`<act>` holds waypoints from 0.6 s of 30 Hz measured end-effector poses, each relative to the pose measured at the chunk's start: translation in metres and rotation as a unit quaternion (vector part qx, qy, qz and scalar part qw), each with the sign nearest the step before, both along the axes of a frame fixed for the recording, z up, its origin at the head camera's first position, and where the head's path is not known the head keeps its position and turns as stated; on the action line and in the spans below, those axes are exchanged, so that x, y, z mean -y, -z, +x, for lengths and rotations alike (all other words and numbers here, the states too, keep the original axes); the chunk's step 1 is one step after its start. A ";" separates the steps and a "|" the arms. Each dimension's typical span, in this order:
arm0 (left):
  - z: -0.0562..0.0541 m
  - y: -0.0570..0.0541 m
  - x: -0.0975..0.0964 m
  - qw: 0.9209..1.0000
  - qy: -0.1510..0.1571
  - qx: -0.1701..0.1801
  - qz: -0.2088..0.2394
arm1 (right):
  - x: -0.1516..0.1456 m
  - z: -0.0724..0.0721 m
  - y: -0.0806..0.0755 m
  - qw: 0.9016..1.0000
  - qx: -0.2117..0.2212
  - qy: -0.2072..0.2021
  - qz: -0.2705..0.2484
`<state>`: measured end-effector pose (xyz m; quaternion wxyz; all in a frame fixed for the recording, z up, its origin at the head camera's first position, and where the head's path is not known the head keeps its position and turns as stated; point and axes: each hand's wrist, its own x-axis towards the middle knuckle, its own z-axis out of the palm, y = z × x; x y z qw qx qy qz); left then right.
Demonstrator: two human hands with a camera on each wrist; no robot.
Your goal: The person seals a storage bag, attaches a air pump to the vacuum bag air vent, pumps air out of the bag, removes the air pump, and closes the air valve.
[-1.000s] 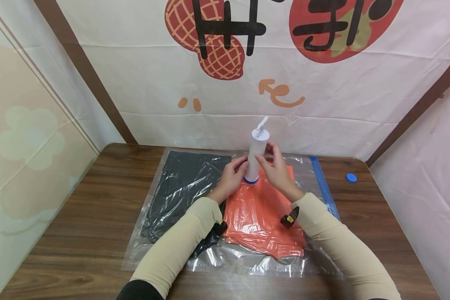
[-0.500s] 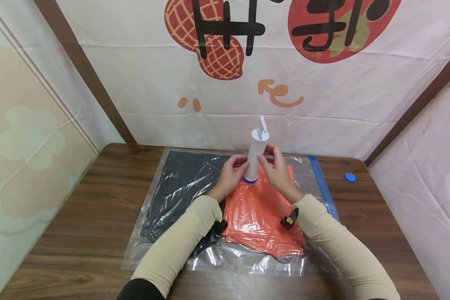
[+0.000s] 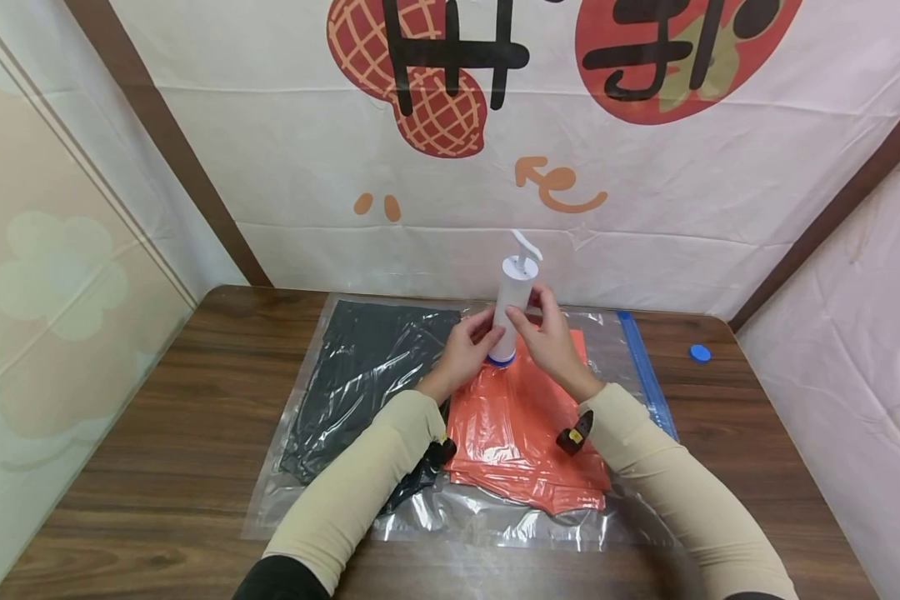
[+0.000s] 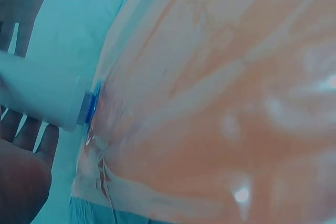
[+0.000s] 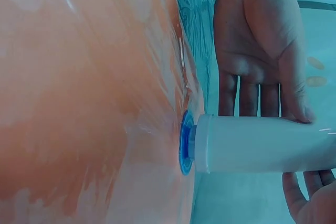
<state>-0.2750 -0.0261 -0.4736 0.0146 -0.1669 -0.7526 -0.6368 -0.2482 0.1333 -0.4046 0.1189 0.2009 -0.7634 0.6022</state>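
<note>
A white hand pump [image 3: 512,304] stands nearly upright with its blue-rimmed lower end at the plastic vacuum storage bag [image 3: 487,529], over folded orange clothing [image 3: 525,433]. My left hand [image 3: 461,354] holds the pump's lower left side, the thumb in front and the fingers reaching behind it. Higher on its right side, my right hand [image 3: 551,337] grips the barrel between thumb and fingers. In the right wrist view, a blue valve ring [image 5: 186,142] sits against the pump's end, and the left thumb touches the barrel. Folded dark clothing [image 3: 375,367] lies in the bag beside the orange.
A round blue cap [image 3: 700,354] lies on the wooden table [image 3: 135,467], right of the bag. The bag's blue zip edge [image 3: 647,375] runs along its right side. A printed cloth wall [image 3: 435,250] stands directly behind the table.
The white handle on top of the pump has swung round, so the pump appears turned about its own axis. Both hands stay around the barrel with small finger shifts.
</note>
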 end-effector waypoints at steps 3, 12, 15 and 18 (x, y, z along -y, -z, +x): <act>0.001 0.000 0.001 1.000 -0.003 -0.003 0.000 | -0.001 0.000 -0.001 1.000 -0.002 0.006 -0.004; -0.003 0.003 0.005 0.999 -0.040 -0.028 0.008 | -0.008 0.002 0.002 0.999 -0.025 0.022 -0.015; -0.004 0.002 0.005 0.999 -0.043 -0.029 0.015 | -0.009 0.002 0.002 0.999 -0.039 0.018 -0.011; -0.004 0.002 0.003 0.999 -0.042 -0.021 0.016 | -0.008 0.003 0.001 0.999 -0.040 0.012 -0.010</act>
